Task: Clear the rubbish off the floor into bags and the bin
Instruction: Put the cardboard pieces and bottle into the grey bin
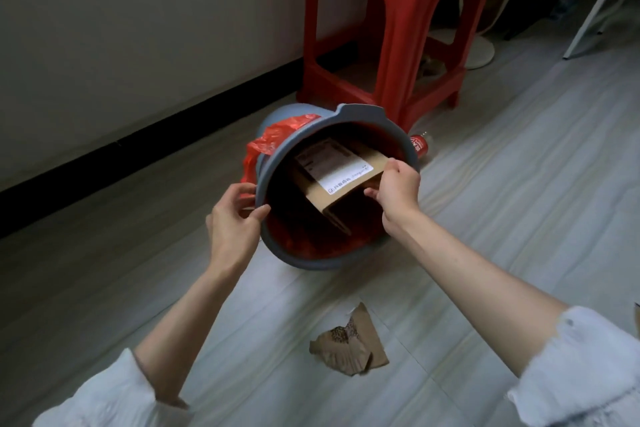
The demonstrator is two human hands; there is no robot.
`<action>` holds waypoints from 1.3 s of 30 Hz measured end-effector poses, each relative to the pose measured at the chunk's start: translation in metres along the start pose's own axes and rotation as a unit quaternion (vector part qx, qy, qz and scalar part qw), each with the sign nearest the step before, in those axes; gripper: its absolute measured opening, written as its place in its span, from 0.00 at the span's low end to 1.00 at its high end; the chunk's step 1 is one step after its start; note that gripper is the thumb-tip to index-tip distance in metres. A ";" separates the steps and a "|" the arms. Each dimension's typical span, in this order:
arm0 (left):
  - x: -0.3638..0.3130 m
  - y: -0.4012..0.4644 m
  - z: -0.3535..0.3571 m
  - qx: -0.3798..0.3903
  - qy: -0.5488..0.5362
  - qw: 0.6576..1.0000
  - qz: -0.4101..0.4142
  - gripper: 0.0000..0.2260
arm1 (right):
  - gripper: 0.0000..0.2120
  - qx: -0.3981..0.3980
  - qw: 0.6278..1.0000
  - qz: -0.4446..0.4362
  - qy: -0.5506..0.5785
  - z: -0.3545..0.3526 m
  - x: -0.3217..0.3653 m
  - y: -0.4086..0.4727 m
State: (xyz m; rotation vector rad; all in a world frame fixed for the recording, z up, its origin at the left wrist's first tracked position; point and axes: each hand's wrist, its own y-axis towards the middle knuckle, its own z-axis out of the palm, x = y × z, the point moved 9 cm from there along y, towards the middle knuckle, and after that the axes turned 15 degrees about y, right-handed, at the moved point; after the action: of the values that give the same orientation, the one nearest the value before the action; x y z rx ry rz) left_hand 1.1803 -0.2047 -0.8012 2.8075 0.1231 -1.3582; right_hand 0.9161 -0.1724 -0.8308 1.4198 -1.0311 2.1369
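Note:
A grey-blue bin [298, 262] lined with a red bag [268, 139] is tilted toward me on the floor. My left hand [233, 218] grips its rim on the left side. My right hand [396, 189] pinches the edge of a cardboard box [339, 199] with a white label, which sits partly inside the bin's mouth. On the floor in front of the bin lies a torn brown cardboard piece [351, 343]. A plastic bottle with a red label [417, 146] lies behind the bin on the right, mostly hidden.
A red plastic stool [391, 24] stands just behind the bin, near the wall with a black skirting [138, 146]. A white round base [481, 52] and white frame legs [588, 21] are at the back right. Grey wood-pattern floor spreads around.

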 end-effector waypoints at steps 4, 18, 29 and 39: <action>0.003 0.001 -0.001 -0.003 -0.006 1.000 -0.010 0.10 | 0.15 -0.044 0.996 0.039 0.074 -0.006 -0.009 0.000; 0.011 0.003 -0.004 -0.007 -0.046 0.997 -0.055 0.15 | 0.14 -0.065 0.990 -0.122 -0.027 0.003 0.010 -0.001; 0.008 0.004 -0.007 0.000 -0.027 0.999 -0.036 0.15 | 0.19 -0.069 0.996 -0.057 0.005 0.016 -0.004 0.007; 0.016 0.006 -0.006 -0.006 -0.055 0.997 -0.058 0.14 | 0.12 0.042 0.991 0.006 0.128 0.047 -0.027 -0.012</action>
State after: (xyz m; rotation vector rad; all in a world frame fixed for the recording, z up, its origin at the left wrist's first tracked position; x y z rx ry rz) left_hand 1.1954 -0.2096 -0.8101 2.7469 0.2952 -1.5260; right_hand 0.9643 -0.1971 -0.8402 1.1376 -0.8654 2.3207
